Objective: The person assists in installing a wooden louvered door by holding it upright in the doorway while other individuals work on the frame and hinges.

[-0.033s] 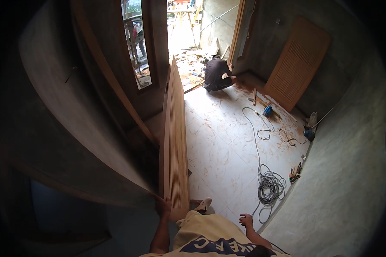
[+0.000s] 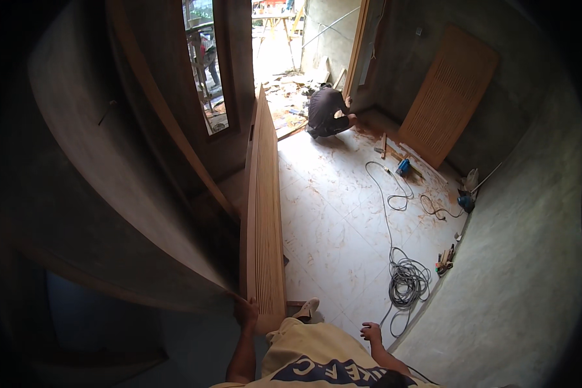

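Note:
A tall wooden door point(image 2: 265, 226) with a ribbed face stands on its edge to my left, stretching away toward the doorway. My left hand point(image 2: 246, 311) grips its near end, the thumb side against the edge; some of the fingers are hidden. My right hand point(image 2: 370, 332) hangs in the air on the other side of my body, fingers loosely bent and apart, holding nothing. One of my shoes point(image 2: 308, 308) shows beside the foot of the door.
A person point(image 2: 326, 111) crouches by the bright doorway. A second ribbed door point(image 2: 449, 97) leans on the far right wall. Blue power tools point(image 2: 403, 168), a coiled grey cable point(image 2: 407, 284) and small hand tools point(image 2: 444, 260) lie along the right of the dusty tiled floor point(image 2: 336, 239).

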`<act>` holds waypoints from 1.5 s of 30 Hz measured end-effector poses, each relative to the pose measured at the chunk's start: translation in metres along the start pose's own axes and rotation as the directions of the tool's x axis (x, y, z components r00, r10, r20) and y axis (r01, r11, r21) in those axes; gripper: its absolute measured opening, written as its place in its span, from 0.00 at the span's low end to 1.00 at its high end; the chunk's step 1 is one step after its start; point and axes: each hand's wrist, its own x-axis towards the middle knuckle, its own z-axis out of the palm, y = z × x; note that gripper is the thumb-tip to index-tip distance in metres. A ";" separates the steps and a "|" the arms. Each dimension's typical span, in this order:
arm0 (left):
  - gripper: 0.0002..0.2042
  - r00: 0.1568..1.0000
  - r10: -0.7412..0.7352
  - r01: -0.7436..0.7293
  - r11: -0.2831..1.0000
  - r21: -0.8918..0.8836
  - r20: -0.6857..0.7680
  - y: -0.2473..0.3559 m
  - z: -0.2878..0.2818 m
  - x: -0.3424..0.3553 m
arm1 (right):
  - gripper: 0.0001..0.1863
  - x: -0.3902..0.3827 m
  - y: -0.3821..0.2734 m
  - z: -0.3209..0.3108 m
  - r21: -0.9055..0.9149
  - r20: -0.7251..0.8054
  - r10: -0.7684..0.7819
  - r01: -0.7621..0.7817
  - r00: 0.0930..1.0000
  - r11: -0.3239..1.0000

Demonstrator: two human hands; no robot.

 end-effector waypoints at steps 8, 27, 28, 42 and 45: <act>0.46 1.000 -0.018 0.017 0.999 -0.030 -0.009 0.005 -0.006 -0.005 | 0.21 0.003 -0.004 -0.001 0.004 -0.001 -0.014 0.014 1.000 1.000; 0.45 1.000 -0.011 0.011 1.000 0.005 -0.004 0.011 -0.006 -0.005 | 0.22 -0.009 -0.005 -0.005 0.005 -0.020 0.006 -0.006 1.000 1.000; 0.45 1.000 -0.007 0.007 1.000 0.003 -0.017 0.011 -0.006 -0.005 | 0.22 -0.009 -0.004 -0.004 0.005 -0.020 0.005 -0.005 1.000 1.000; 0.43 0.999 -0.024 0.023 0.999 0.028 0.030 0.016 -0.014 -0.008 | 0.21 -0.018 -0.010 0.000 0.007 -0.035 0.013 -0.013 0.999 1.000; 0.43 1.000 -0.023 0.023 0.999 0.035 0.000 0.007 -0.007 -0.006 | 0.21 -0.016 -0.014 0.000 0.010 -0.027 0.010 -0.010 1.000 1.000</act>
